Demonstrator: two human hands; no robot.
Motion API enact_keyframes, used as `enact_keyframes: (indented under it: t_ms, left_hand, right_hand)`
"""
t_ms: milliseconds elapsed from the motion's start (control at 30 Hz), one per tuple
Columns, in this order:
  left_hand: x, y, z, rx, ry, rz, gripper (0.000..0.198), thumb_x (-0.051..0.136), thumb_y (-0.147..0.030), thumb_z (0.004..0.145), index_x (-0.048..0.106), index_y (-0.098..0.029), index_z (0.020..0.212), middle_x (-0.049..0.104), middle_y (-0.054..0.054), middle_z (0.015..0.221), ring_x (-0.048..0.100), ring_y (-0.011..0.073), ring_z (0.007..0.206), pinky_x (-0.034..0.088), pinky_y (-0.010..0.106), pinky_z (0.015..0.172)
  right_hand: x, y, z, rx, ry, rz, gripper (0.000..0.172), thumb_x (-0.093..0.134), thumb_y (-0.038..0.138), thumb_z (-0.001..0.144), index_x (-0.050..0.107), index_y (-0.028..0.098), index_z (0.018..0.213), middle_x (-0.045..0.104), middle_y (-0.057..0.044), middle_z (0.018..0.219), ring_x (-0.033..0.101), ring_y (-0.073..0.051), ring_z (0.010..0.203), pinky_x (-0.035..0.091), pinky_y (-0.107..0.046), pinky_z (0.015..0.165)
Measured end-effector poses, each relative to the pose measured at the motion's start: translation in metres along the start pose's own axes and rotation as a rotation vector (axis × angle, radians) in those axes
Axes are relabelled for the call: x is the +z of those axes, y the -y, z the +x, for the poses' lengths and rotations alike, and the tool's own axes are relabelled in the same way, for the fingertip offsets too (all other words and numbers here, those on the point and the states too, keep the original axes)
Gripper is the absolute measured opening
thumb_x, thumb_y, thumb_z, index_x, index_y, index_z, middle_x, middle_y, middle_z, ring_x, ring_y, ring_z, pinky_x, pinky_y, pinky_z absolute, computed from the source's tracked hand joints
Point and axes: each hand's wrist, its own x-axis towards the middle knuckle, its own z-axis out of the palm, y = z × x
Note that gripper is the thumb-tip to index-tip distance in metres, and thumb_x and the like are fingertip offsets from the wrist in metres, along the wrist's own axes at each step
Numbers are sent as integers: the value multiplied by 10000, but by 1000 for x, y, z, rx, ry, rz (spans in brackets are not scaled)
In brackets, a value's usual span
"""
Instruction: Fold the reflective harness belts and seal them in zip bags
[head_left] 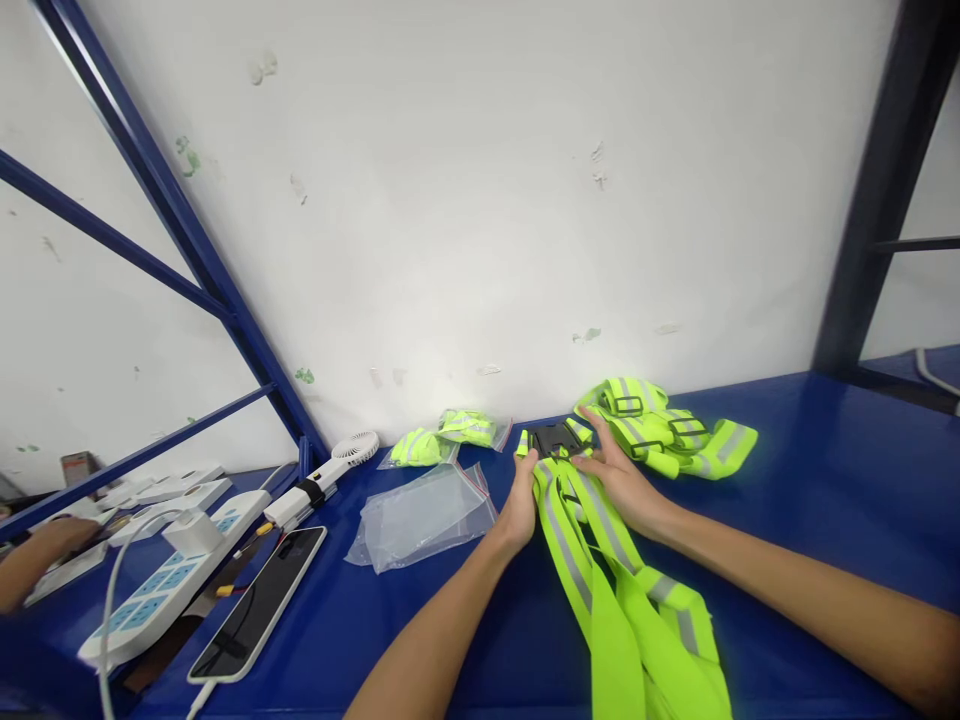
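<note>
A neon-yellow reflective strap harness (622, 610) lies on the blue table (825, 480), its straps running toward me. A black buckle plate (555, 438) sits at its far end. My left hand (521, 500) grips the straps at the left, just below the buckle. My right hand (619, 470) lies on the straps at the right, its fingers reaching to the buckle. A heap of more yellow harnesses (667, 425) rests just beyond my right hand.
Empty clear zip bags (424, 515) lie left of my hands, with two bagged folded harnesses (442, 440) behind them. Further left are a white hand fan (330, 470), a phone (259, 600), a power strip (165, 580) and another person's hand (37, 560). A white wall stands behind.
</note>
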Motion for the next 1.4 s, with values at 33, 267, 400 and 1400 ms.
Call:
enact_keyframes:
  t_ms: [33,267,400,1400]
  left_hand:
    - [1,-3,0,-17,32,-21,639,487,-624,826,574,-160,1257,700,100,1092,611,309,1099,416,435,1008]
    - [0,-21,-6,-175,94,-60,774,398,-770,786,584,-175,1246,706,110,1085,630,320,1067,450,442,964]
    - [-3,-22,-8,-276,144,-100,702,425,-728,807,626,-157,1163,718,118,1008,652,314,1008,473,432,921]
    - [-4,-27,-9,-22,56,-299,268,550,-395,741,591,-152,848,654,89,899,629,274,895,466,393,832]
  right_hand:
    - [0,2,0,41,3,51,794,627,297,768,251,306,1468,692,-41,1001,675,-255,875,514,-398,824]
    - [-3,-3,-1,12,25,10,317,618,328,770,589,247,1075,688,-14,873,652,-247,792,510,-361,722]
    - [-6,-5,0,-174,-8,-175,191,539,310,828,649,245,970,664,-17,1064,576,-249,1064,408,-366,954]
    - [2,8,-12,358,318,530,420,589,213,844,537,263,1257,674,-53,1208,656,-268,1058,527,-422,899]
